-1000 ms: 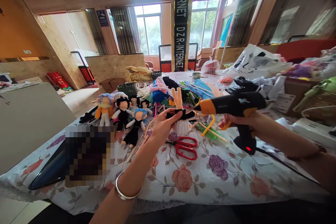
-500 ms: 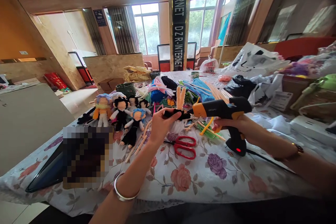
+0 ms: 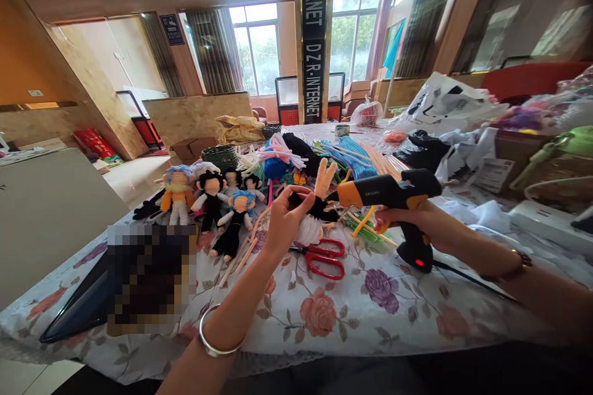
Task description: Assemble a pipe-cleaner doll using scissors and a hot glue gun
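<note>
My left hand (image 3: pixel 290 213) pinches a small fuzzy doll piece (image 3: pixel 319 205), black in the body with two peach stalks (image 3: pixel 325 179) pointing up and a white part below. Wrapped round the handle of a black and orange glue gun (image 3: pixel 377 191) is my right hand (image 3: pixel 412 222). The gun's nozzle points left and is at the black part; whether it touches I cannot tell. A yellow trigger sticks out under the gun, and a red light glows on its base. Below the piece lie red-handled scissors (image 3: pixel 327 258) on the flowered tablecloth (image 3: pixel 296 321).
Several finished fuzzy dolls (image 3: pixel 213 197) stand and lie at left, behind a dark object (image 3: pixel 78 296) partly blurred out. Bundles of coloured pipe cleaners (image 3: pixel 352 157) lie at the back. White and black plastic bags (image 3: pixel 449 111) crowd the right. The gun's cord (image 3: pixel 467 281) trails right.
The doll piece has tilted in my left hand, its stalks now leaning right and its white part showing below. The glue gun stays nearly where it was.
</note>
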A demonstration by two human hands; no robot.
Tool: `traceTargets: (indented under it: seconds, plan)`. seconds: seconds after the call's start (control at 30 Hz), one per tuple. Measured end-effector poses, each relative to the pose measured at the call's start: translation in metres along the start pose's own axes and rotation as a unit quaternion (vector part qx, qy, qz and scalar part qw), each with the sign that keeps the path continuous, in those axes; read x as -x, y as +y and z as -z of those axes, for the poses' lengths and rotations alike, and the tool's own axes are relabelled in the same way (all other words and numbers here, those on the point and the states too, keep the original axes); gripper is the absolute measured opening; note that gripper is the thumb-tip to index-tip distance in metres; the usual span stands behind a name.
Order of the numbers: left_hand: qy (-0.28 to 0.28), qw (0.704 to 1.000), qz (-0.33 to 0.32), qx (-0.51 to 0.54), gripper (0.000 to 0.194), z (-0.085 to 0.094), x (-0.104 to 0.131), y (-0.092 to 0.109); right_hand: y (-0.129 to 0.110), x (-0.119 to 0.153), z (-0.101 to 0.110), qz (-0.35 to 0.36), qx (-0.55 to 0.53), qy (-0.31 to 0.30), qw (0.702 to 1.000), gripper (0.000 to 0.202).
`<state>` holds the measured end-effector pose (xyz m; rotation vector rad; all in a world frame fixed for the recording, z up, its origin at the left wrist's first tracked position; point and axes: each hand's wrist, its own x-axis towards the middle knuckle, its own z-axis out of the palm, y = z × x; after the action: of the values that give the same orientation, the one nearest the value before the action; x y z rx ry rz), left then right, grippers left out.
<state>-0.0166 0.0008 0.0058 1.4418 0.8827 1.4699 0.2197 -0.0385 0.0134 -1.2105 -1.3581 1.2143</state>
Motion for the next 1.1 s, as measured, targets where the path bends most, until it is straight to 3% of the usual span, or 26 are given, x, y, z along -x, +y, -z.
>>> traceTargets:
  seconds: [0.2,0.93,1.1]
  plan:
    - [-0.029,0.999,0.002,0.013,0.022,0.0009,0.0006,-0.0018,-0.004,0.0031,-0.0041,0.006,0.008,-0.01,1.0,0.018]
    - [-0.026,0.999,-0.007,0.02,0.025,-0.0006,0.003,-0.0024,-0.0041,0.0057,-0.0052,0.024,0.032,-0.005,0.999,0.02]
    - [-0.025,0.999,-0.012,0.019,0.024,-0.0006,0.0035,-0.003,-0.0048,0.0061,-0.005,0.029,0.021,-0.028,0.999,0.016]
